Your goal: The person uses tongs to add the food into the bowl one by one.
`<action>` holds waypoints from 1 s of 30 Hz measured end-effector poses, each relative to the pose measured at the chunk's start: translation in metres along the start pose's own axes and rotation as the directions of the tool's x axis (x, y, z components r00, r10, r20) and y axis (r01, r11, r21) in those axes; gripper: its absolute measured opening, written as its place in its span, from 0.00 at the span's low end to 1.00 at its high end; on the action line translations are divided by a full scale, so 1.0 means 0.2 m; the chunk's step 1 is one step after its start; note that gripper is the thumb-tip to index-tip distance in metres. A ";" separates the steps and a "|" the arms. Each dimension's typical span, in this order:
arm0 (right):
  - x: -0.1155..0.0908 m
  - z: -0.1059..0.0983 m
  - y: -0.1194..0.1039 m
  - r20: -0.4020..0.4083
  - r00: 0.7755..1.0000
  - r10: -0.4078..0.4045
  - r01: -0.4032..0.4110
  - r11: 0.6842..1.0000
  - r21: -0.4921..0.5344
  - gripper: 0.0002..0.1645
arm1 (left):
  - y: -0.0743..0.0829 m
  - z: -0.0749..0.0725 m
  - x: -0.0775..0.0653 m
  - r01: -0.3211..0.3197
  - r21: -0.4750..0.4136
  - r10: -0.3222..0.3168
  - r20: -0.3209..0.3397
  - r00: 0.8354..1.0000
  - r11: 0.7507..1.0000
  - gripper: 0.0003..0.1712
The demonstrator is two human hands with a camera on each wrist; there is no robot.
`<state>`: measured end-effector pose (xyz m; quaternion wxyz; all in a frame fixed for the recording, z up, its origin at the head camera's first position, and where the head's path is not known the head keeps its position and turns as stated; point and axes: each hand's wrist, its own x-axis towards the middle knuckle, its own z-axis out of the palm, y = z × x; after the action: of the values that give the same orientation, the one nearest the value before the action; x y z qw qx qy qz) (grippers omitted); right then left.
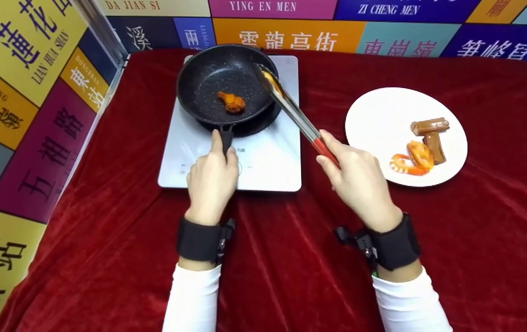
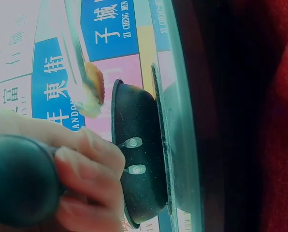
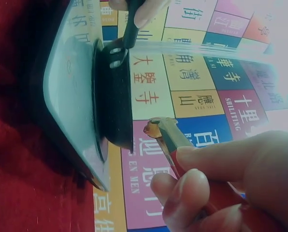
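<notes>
1. Well, the left hand grips the handle of the pan, over the hotplate's far half (drumstick inside).
2. The right hand clasps tongs pinching a morsel above the pan's right side.
3. Red cloth leaves room between hotplate and plate.

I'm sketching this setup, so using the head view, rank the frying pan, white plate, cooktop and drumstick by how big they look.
Largest to smallest:
1. cooktop, though the pan covers part of it
2. white plate
3. frying pan
4. drumstick, by far the smallest
</notes>
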<state>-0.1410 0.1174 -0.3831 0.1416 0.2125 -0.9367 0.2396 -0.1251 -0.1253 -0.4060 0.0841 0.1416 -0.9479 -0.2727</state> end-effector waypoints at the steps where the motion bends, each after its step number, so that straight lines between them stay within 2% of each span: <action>1: 0.00 0.01 -0.01 0.001 1.000 -0.003 0.003 1.000 0.002 0.28 | 0.00 0.00 0.00 0.003 -0.001 -0.003 0.002 1.000 1.000 0.32; 16: 0.03 0.10 -0.04 0.014 0.999 -0.042 0.042 0.999 0.013 0.27 | 0.00 0.00 0.00 0.019 0.015 -0.020 0.034 0.999 1.000 0.33; 30: 0.05 0.12 -0.04 0.014 0.999 -0.046 0.046 0.999 0.013 0.27 | 0.00 0.00 0.00 0.017 0.025 -0.018 0.031 0.999 1.000 0.33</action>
<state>-0.1498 0.0959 -0.3979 0.1389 0.2365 -0.9310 0.2407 -0.1254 -0.1256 -0.4053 0.0652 0.1465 -0.9511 -0.2640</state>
